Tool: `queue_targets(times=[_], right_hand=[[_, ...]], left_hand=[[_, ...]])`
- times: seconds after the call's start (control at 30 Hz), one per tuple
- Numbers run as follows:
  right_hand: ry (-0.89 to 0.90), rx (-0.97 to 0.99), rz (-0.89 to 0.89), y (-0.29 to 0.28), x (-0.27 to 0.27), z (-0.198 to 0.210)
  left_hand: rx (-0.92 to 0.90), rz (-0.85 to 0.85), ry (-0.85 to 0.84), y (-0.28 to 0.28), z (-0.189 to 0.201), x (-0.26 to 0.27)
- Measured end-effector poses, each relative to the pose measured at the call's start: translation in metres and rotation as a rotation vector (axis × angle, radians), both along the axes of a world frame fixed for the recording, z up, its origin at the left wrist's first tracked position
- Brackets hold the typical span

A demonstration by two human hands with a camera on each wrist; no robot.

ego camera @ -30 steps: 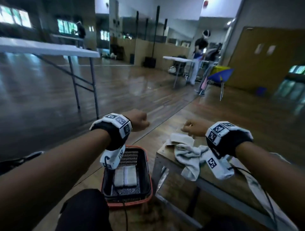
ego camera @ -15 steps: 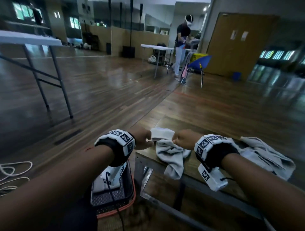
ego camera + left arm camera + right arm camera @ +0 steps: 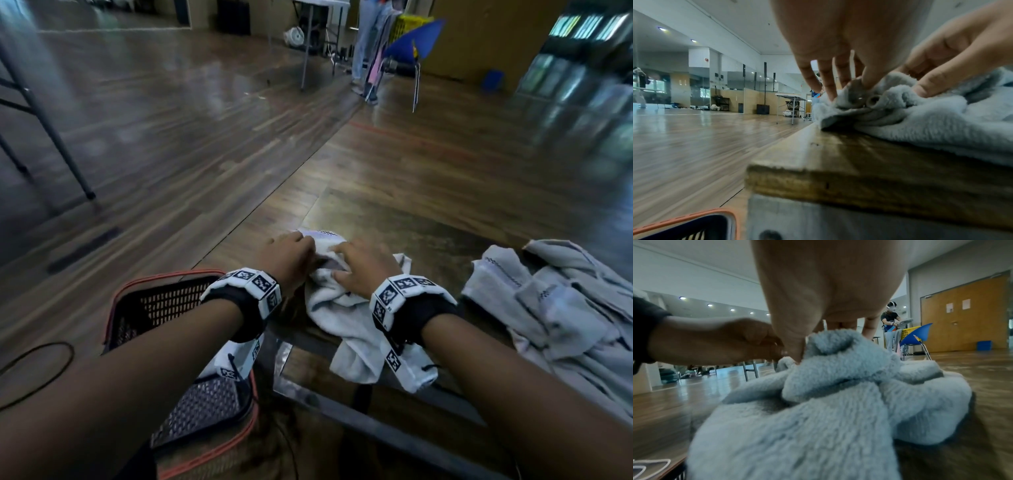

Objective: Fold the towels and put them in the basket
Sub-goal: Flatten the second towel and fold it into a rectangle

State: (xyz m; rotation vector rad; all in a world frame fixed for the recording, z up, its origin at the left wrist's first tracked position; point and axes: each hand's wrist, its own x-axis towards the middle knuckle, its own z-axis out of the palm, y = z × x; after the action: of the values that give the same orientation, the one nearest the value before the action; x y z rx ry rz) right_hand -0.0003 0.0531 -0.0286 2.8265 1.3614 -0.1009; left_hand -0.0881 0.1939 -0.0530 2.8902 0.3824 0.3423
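Note:
A crumpled pale grey towel [image 3: 346, 329] [image 3: 931, 126] [image 3: 818, 426] lies at the left end of the wooden table [image 3: 394, 219], one part hanging over the near edge. My left hand [image 3: 305, 250] [image 3: 857, 84] pinches a bunched edge of it between thumb and fingertips. My right hand [image 3: 337, 263] [image 3: 832, 347] sits close beside it, with the thumb pressed down and a raised fold held between thumb and fingers. A dark mesh basket with an orange rim [image 3: 164, 279] [image 3: 694, 216] stands on the floor left of the table; my left forearm hides most of its inside.
A loose heap of grey towels [image 3: 565, 308] lies on the table to the right. A black cable [image 3: 34, 377] loops on the floor at left. A folding table's legs [image 3: 51, 130] stand far left. Another person and a blue chair [image 3: 411, 37] are far back.
Both hands have come down from in front of me onto the table's left end and drawn together on the towel. The head view has tilted down.

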Motion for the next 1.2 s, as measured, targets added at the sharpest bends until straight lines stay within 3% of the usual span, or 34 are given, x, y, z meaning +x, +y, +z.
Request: queue_targets(times=[0.1, 0.2, 0.3, 0.37, 0.5, 0.8, 0.93, 1.2], right_hand=[[0.000, 0.138, -0.024, -0.006, 0.007, 0.004], [-0.063, 0.148, -0.008, -0.021, 0.012, 0.022], [-0.183, 0.119, 0.033, -0.046, 0.016, 0.053], [-0.234, 0.130, 0.019, -0.068, 0.018, 0.080], [-0.270, 0.171, -0.046, -0.120, 0.013, 0.144], [-0.341, 0.376, -0.155, -0.228, -0.018, 0.281], [-0.317, 0.497, -0.152, -0.263, -0.033, 0.328], [-0.320, 0.870, -0.159, -0.308, -0.067, 0.419]], left_hand=[[0.032, -0.091, -0.099, 0.003, 0.006, 0.005], [0.163, -0.188, -0.056, 0.004, 0.023, 0.006], [0.302, -0.170, -0.031, 0.005, 0.045, 0.004], [0.242, -0.138, -0.050, 0.003, 0.064, 0.002], [0.210, -0.135, -0.061, -0.009, 0.115, -0.005], [0.275, -0.121, -0.259, -0.035, 0.255, -0.055], [0.144, -0.163, -0.450, -0.054, 0.312, -0.081], [-0.324, -0.272, -0.611, -0.079, 0.418, -0.115]])
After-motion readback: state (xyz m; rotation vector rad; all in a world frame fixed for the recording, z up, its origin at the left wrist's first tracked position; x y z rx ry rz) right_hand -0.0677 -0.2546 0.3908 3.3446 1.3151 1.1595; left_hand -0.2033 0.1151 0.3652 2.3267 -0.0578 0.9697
